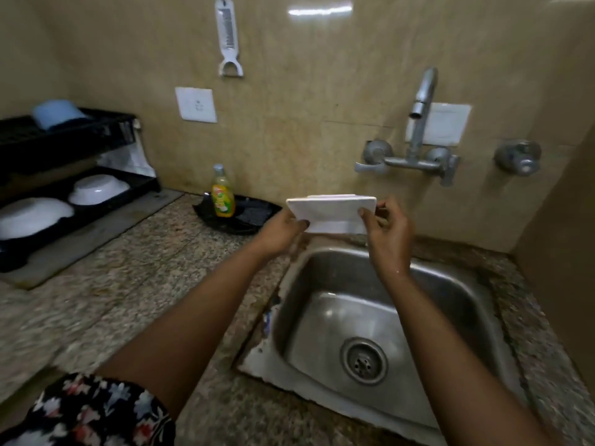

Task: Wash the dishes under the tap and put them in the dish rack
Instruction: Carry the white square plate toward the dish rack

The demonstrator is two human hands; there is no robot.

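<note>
A white square dish (331, 211) is held upside down above the back rim of the steel sink (457, 304). My left hand (280, 231) grips its left edge and my right hand (388, 230) grips its right edge. The tap (421, 104) stands on the wall above and to the right of the dish; no water runs from it. The black two-tier dish rack (106, 123) sits at the far left, with a blue bowl (56, 112) on its top tier and two white bowls (96, 189) (30, 217) upside down on the lower tier.
A yellow dish-soap bottle (222, 194) stands on a black tray (254, 214) just left of the dish. A speckled granite counter (135, 278) runs between rack and sink. A white peeler (228, 37) hangs on the wall. A side wall closes in at the right.
</note>
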